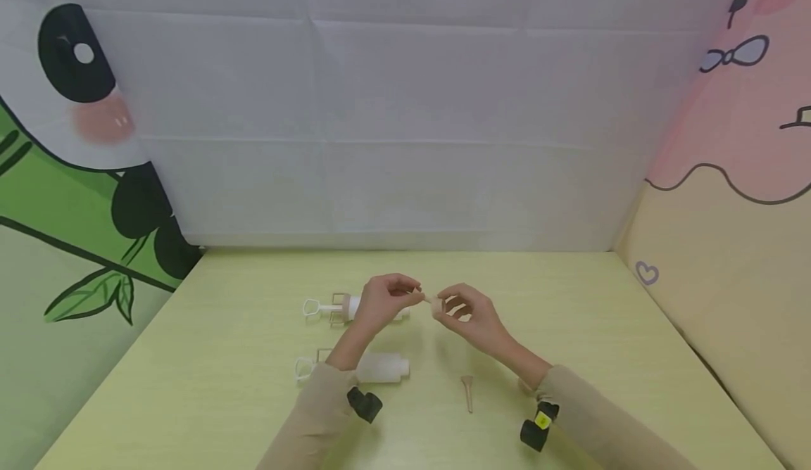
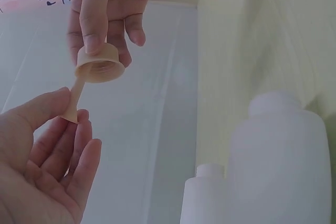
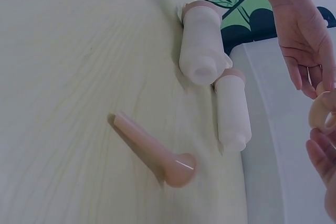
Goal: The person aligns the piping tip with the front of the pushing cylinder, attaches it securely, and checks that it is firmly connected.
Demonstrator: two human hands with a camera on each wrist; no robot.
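Observation:
Above the table my left hand [image 1: 413, 294] pinches the wide base of a thin beige nozzle [image 2: 74, 98] between thumb and fingertips. My right hand [image 1: 445, 307] grips a round beige cap [image 2: 100, 65] by its rim. The nozzle's narrow tip meets the underside of the cap. In the head view the two parts touch between the hands, the cap [image 1: 437, 306] on the right. The right wrist view shows only the edge of the cap [image 3: 320, 111] and my left hand [image 3: 304, 40] above it.
Two white plastic syringe-like bottles lie on the yellow-green table [image 1: 570, 294], one [image 1: 351, 307] behind my left hand, one [image 1: 382, 369] under my left forearm. A second beige nozzle [image 1: 467, 391] lies loose near my right forearm. Printed cloth walls enclose the table.

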